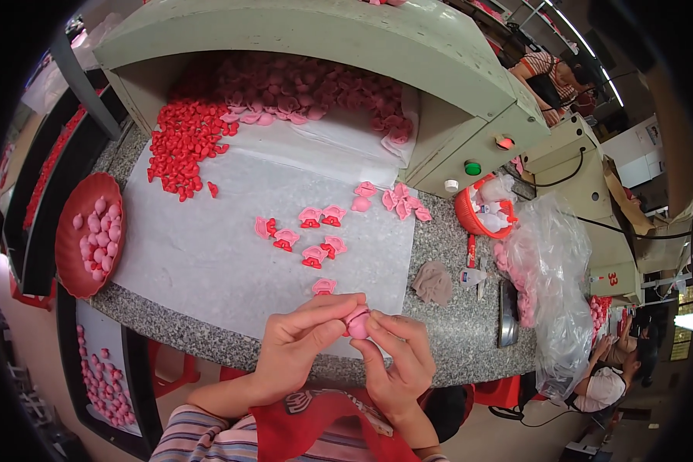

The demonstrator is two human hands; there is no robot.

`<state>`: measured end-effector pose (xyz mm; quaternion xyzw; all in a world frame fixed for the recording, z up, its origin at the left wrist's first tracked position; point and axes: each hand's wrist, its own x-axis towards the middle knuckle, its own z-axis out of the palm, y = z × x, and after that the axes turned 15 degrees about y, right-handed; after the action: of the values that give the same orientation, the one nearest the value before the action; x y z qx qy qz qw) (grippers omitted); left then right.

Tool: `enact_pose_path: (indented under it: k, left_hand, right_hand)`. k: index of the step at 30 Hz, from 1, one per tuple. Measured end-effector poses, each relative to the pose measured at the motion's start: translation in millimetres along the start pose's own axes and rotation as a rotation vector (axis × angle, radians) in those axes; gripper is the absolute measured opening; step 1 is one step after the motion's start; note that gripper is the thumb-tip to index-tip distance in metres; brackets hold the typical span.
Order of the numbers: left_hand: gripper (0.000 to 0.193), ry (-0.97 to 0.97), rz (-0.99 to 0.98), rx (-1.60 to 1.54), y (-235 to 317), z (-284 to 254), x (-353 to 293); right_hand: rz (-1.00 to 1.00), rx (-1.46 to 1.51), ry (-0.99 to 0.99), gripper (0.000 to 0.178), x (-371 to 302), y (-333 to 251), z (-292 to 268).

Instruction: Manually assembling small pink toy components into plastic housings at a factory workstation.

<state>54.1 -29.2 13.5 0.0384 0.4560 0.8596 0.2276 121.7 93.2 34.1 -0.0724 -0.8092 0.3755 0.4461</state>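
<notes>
A small rounded pink plastic part (357,323) is pinched between the fingertips of both my hands, near the table's front edge. My left hand (292,346) grips it from the left, and my right hand (399,360) closes on its right side. The fingertips partly cover it. Just beyond them, on white paper (200,269), lies a pink piece (324,286). Farther off are several pink pieces with red parts attached (313,256). A pile of small red parts (181,150) sits at the back left, beside a heap of pink shell-like pieces (308,88).
A grey-green machine housing (323,35) arches over the heaps. Left stands a red bowl (68,266) of rounded pink parts. To the right are a red basket (470,215) with white bottles, a grey cloth (433,282), a phone (508,312) and a clear plastic bag (554,254). Other people sit farther right.
</notes>
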Motion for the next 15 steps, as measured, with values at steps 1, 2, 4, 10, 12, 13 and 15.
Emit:
enact_pose_path:
  k: [1, 2, 4, 10, 12, 13, 15]
  left_hand:
    - [0.026, -0.005, 0.023, 0.016, 0.6, 0.6, -0.3]
    - [0.026, -0.003, 0.023, 0.016, 0.9, 0.9, -0.5]
    - [0.027, -0.008, 0.019, 0.024, 1.6, 1.5, -0.7]
    - [0.032, -0.033, 0.061, 0.093, 5.3, 3.5, -2.1]
    - [0.033, -0.037, 0.089, 0.125, 5.0, 3.4, -2.7]
    - [0.034, -0.041, 0.116, 0.158, 4.9, 3.3, -3.1]
    - [0.034, -0.041, 0.144, 0.178, 4.8, 4.6, -3.5]
  right_hand:
    - [-0.004, 0.0, 0.0, 0.033, -0.5, 0.6, -0.2]
    - [-0.004, 0.001, -0.001, 0.033, -0.6, 0.8, -0.2]
    - [-0.017, 0.004, 0.009, 0.031, -0.8, 1.0, -0.4]
    - [-0.073, -0.015, 0.027, 0.03, -3.8, 4.2, 0.4]
    - [-0.083, -0.025, 0.036, 0.031, -5.0, 4.2, 0.8]
    - [-0.093, -0.036, 0.044, 0.031, -5.6, 4.1, 1.2]
    - [-0.098, -0.038, 0.055, 0.031, -6.5, 4.7, 2.5]
